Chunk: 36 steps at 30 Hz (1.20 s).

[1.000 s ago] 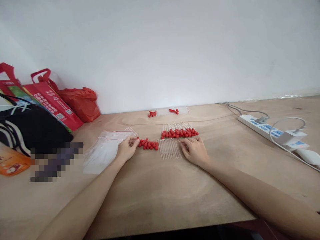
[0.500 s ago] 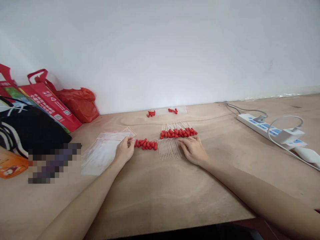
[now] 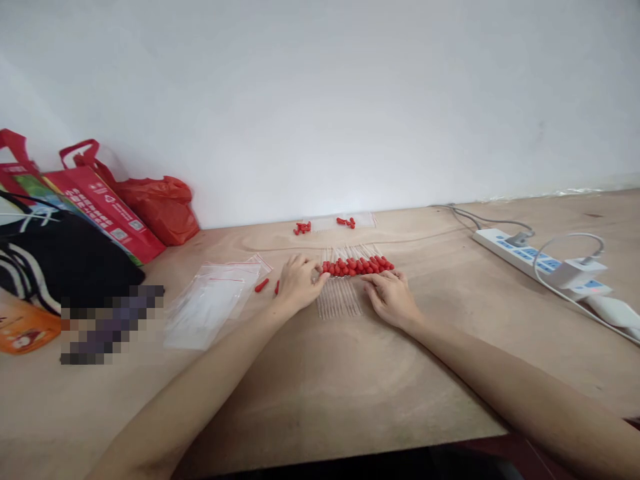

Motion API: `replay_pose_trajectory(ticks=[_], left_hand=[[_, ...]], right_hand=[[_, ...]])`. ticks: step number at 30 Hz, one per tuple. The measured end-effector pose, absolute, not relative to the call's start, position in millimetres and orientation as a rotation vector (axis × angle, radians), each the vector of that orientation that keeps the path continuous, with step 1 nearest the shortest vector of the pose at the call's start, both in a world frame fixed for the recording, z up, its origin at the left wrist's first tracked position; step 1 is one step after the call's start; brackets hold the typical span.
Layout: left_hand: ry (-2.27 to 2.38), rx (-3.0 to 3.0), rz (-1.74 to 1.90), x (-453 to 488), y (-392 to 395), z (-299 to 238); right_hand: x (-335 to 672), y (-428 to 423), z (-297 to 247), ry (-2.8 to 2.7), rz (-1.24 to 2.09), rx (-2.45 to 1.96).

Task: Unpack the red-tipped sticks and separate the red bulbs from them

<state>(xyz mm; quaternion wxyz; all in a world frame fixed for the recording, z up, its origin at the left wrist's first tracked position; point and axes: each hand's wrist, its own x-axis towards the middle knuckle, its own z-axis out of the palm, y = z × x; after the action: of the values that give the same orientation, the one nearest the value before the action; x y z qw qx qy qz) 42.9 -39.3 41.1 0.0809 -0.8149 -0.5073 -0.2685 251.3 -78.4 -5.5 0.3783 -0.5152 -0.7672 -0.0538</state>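
My left hand (image 3: 299, 285) is over the left end of a row of thin clear tubes (image 3: 337, 298), its thumb apart from its bent fingers. Its tips come close to a line of red rubber bulbs (image 3: 353, 267) fitted on clear stems, dropper-like, just beyond the tubes. At the row's right end my right hand (image 3: 393, 298) rests on the table, fingers stretched toward the upper tube ends and nothing visible in them. One loose red bulb (image 3: 261, 285) lies left of my left hand. That hand mostly hides the other loose bulbs beside it.
Clear zip bags (image 3: 210, 303) lie at left, near a black bag (image 3: 75, 260) and red shopping bags (image 3: 100, 207). More red bulbs (image 3: 302, 228) and a clear bag (image 3: 325, 224) are by the wall. A power strip (image 3: 525, 253) with cables stands at right.
My left hand has moved right, from the left end of the loose red bulbs to the left end of the clear tubes, covering most of those bulbs. My right hand has barely moved.
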Motion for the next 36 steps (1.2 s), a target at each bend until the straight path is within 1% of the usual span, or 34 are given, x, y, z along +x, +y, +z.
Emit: replay_pose_trajectory(ticks=[4,8,15,17,20,24,27,32,36], left_hand=[[-1.606,-2.421,-0.761,78,-19,42],[-1.725,-2.416,-0.745,93,-6,37],[-1.82,-2.283,-0.968,74,-21,43],[-1.756,-2.272,-1.015,58,-34,44],[-1.532,-2.328,-1.069,35,-55,40],[-1.147,-2.464,-1.012,19,-78,28],[-0.944,-2.498,-0.979,20,-85,20],[-0.777,-2.47,-1.017,27,-87,18],[-0.776,-2.465,-1.028,26,-86,18]], right_hand=[[256,-79,-4,-1.944,-0.156,-1.324],[257,-80,-2,-1.92,-0.126,-1.32],[256,-80,-2,-1.901,-0.068,-1.289],[256,-80,-3,-1.898,-0.073,-1.269],[256,-78,-4,-1.887,-0.135,-1.211],[254,-80,-1,-1.964,-0.288,-1.122],[252,-84,1,-2.098,-0.365,-1.061],[249,-85,-1,-2.206,-0.405,-0.967],[247,-84,-2,-2.213,-0.379,-0.89]])
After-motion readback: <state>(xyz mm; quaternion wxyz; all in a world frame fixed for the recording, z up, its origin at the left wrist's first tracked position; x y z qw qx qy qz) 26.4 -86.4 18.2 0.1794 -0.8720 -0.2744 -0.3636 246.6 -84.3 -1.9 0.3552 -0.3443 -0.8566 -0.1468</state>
